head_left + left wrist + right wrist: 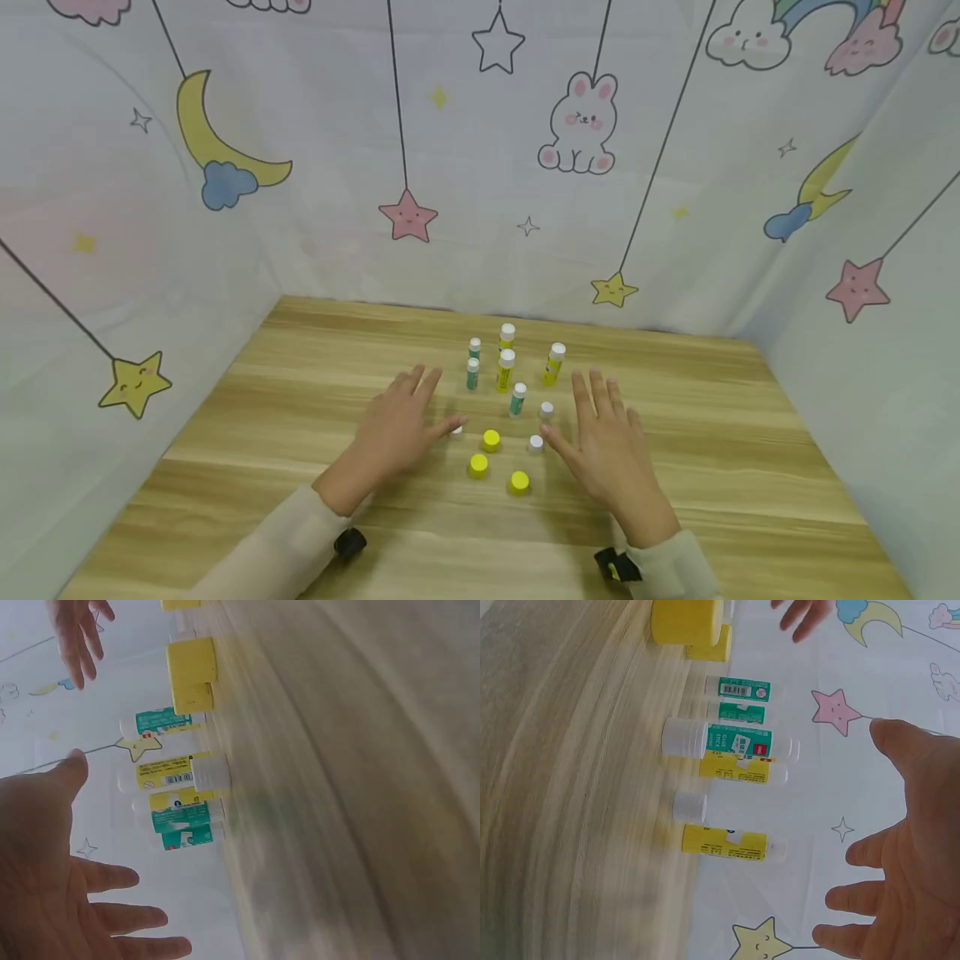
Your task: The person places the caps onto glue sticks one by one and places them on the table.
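Observation:
Both hands spread over the table on either side of a group of glue sticks and loose caps, holding nothing. My left hand (397, 425) has its thumb over a white cap (457, 431). Fingers outstretched, my right hand (611, 446) has its thumb tip near another white cap (536, 443); a third lies farther back. Three yellow glue sticks (553, 365) and three smaller green glue sticks (517, 401) stand upright, white ends up. Three yellow caps (519, 482) lie nearest me. In the right wrist view, a green glue stick (739, 741) shows its label.
The wooden table (735, 467) reaches back to a white curtain (337, 125) printed with stars, moons and a rabbit, which also closes off both sides. A black strap piece (618, 566) shows at the right wrist and another (349, 544) at the left.

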{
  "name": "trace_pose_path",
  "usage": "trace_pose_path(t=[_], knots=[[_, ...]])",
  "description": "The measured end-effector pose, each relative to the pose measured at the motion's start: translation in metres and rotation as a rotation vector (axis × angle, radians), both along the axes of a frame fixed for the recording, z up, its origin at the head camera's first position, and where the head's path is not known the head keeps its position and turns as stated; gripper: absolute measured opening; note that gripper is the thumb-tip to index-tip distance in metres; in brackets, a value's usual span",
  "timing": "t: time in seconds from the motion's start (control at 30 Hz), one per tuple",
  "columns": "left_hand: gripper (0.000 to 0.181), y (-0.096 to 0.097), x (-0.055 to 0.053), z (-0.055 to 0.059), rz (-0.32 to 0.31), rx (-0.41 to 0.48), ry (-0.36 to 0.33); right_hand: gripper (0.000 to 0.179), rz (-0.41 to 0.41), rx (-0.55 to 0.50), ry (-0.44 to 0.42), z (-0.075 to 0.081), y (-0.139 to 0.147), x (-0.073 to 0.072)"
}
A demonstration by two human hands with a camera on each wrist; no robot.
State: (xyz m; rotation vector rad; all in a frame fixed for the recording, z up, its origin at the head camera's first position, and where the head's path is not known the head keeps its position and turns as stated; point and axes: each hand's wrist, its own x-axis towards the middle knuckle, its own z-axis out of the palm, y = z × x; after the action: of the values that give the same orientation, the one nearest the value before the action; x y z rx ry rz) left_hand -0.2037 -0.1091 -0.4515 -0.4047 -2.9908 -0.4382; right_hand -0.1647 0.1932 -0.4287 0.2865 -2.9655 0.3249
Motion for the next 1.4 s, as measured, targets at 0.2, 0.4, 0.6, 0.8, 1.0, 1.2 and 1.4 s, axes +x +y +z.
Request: trace_pose_path(t=[0.2,0.4,0.6,0.8,1.0,1.2,1.4], knots=[[0.083,0.003,-0.025,0.0,-0.02,0.228,-0.117,0.097,0.017,-0.039,-0.012,0.003,-0.002,0.001],[0.071,0.009,-0.05,0.003,-0.011,0.471,-0.228,0.096,0.022,-0.067,-0.014,0.006,-0.005,0.003],[0.064,0.013,-0.064,0.001,0.023,0.6,-0.273,0.097,0.05,-0.112,-0.035,0.007,-0.011,0.005],[0.057,0.018,-0.068,-0.008,0.045,0.668,-0.263,0.098,0.053,-0.136,-0.045,0.006,-0.015,0.008],[0.05,0.026,-0.069,-0.023,0.043,0.685,-0.307,0.099,0.053,-0.137,-0.086,-0.002,-0.015,0.016],[0.042,0.028,-0.072,-0.028,0.034,0.706,-0.291,0.095,0.068,-0.14,-0.064,-0.003,-0.015,0.018],[0.038,0.027,-0.077,-0.027,0.053,0.726,-0.302,0.094,0.071,-0.137,-0.061,-0.001,-0.018,0.017]])
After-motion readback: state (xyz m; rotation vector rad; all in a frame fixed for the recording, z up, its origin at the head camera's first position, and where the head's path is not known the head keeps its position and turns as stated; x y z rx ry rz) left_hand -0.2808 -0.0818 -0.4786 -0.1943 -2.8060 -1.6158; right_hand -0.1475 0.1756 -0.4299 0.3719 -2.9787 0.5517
